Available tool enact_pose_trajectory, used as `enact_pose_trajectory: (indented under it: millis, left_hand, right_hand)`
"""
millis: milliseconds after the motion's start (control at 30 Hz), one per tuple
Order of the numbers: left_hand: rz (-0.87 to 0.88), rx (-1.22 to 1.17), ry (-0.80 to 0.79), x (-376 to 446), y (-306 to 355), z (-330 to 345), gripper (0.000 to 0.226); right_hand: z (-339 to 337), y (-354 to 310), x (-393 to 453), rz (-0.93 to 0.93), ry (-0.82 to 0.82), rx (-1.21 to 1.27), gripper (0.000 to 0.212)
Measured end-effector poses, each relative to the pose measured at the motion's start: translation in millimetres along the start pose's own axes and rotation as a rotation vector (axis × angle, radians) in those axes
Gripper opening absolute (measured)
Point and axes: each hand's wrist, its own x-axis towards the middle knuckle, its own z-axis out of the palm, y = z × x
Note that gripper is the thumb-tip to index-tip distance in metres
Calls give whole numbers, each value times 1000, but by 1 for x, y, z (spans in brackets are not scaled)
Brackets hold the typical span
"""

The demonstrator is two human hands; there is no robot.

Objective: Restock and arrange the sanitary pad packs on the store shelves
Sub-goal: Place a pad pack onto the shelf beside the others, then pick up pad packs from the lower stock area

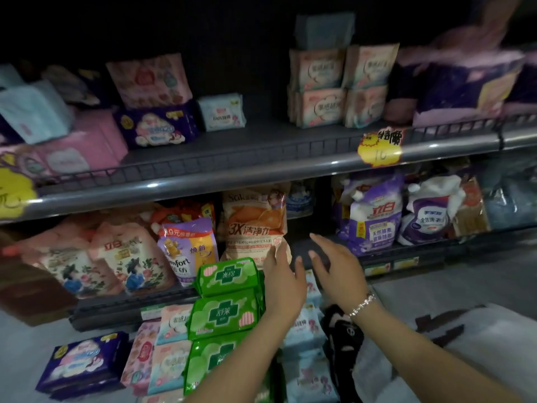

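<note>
Both hands, left [283, 282] and right [334, 271], hover spread (holding nothing) beside green packs [225, 312].

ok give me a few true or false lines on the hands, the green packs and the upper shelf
1. The left hand rests against the top glossy green plastic pad pack. True.
2. The right hand has a grip on a purple pack. False: its fingers are spread and it holds nothing.
3. The green packs form a column of three. True.
4. The yellow starburst price tag hangs on the lower shelf rail. False: it sits on the upper grey metal shelf rail.
5. A silver beaded bracelet is on the left wrist. False: it is on the right wrist.
</note>
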Motion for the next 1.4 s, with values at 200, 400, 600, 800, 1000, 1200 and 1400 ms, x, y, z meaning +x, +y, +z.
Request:
enact_pose_trajectory:
  millis: [200, 400, 600, 800, 1000, 1200, 1400]
  left_hand:
    - [251, 179, 107, 64, 65, -46, 44]
    - [369, 243, 165, 140, 123, -62, 36]
    - [278, 69, 56, 220, 160, -47, 47]
    - [128, -91, -27, 296, 186, -27, 68]
    - [41, -237, -57, 378, 179, -6, 113]
    - [97, -367, -109, 421, 163, 10, 106]
    - [132, -365, -100, 431, 162, 18, 121]
  right_hand:
    - [-41, -17, 69, -83, 184, -56, 40]
    - [-71, -18, 147, -147, 306, -132, 40]
    - [-90, -3, 225, -105, 300, -91, 43]
    - [-111, 19, 298, 48, 421, -17, 59]
    - [-125, 48, 352, 289, 367, 48, 105]
    - [-110, 60, 369, 346, 252, 110, 105]
    - [-113, 66, 370, 341, 243, 84, 98]
